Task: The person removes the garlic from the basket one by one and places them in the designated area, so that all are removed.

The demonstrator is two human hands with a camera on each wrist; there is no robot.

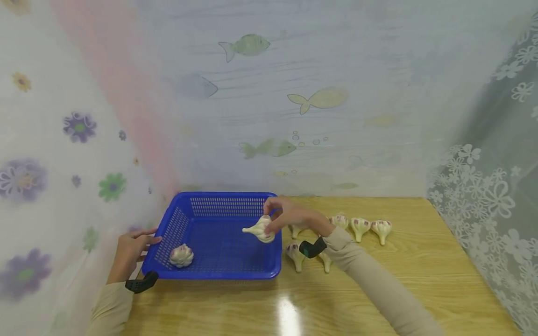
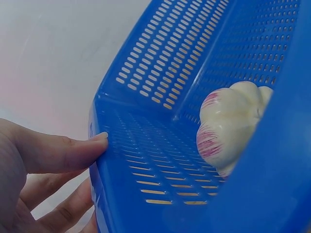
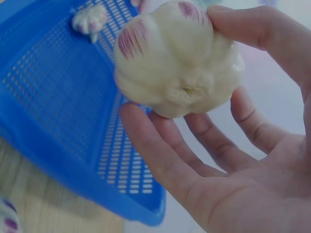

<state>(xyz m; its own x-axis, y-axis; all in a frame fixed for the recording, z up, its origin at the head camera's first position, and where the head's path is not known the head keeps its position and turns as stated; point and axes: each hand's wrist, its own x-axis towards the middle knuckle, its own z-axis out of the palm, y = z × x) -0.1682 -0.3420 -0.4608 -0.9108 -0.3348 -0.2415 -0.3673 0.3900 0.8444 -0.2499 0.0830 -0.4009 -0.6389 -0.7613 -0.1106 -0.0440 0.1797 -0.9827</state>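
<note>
A blue plastic basket (image 1: 218, 275) with slotted walls stands on the table's left part. My left hand (image 1: 132, 248) grips its left rim, thumb (image 2: 73, 151) on top and the other fingers below on the outside. One garlic bulb (image 1: 181, 255), white with purple streaks, lies in the basket's near left corner. Over the basket's right side my right hand (image 1: 287, 215) holds a second garlic bulb (image 1: 259, 229), its stem pointing left in the head view. Thumb and fingertips press round this bulb's sides in the right wrist view, its root end toward the camera.
Right of the basket, several more garlic bulbs (image 1: 360, 228) lie in two rows on the wooden table (image 1: 437, 261), partly hidden by the right arm. A fish-patterned curtain (image 1: 319, 154) hangs behind, and a flowered one (image 1: 80, 186) at the left. Each wrist wears a black strap-on piece (image 1: 312, 248).
</note>
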